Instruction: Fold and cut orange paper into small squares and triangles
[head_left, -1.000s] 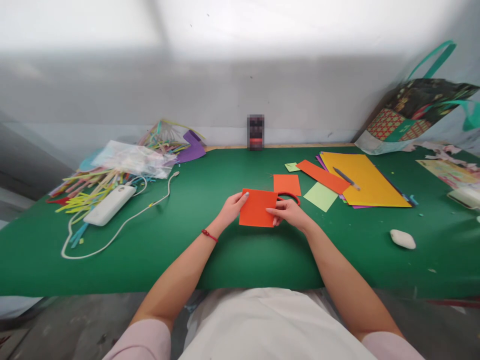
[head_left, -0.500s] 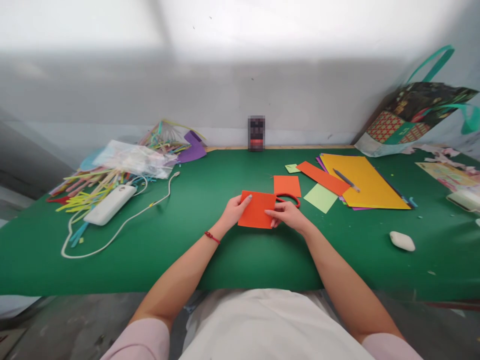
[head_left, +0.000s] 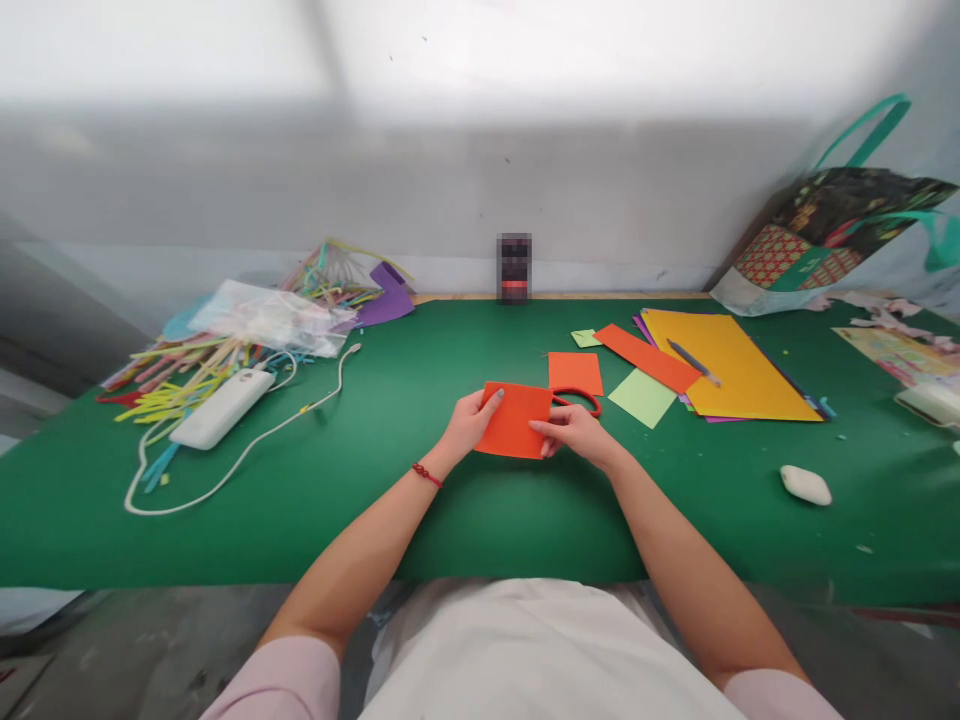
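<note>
While the left hand (head_left: 474,418) and right hand (head_left: 574,432) pinch an orange paper (head_left: 514,420), apparently unfolded, a small green paper (head_left: 584,339) beyond looks already folded.

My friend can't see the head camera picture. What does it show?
A person's left hand and right hand hold an orange paper square over a green table. To the right lie yellow paper and a pen; to the left, colorful strips and a white device.
</note>
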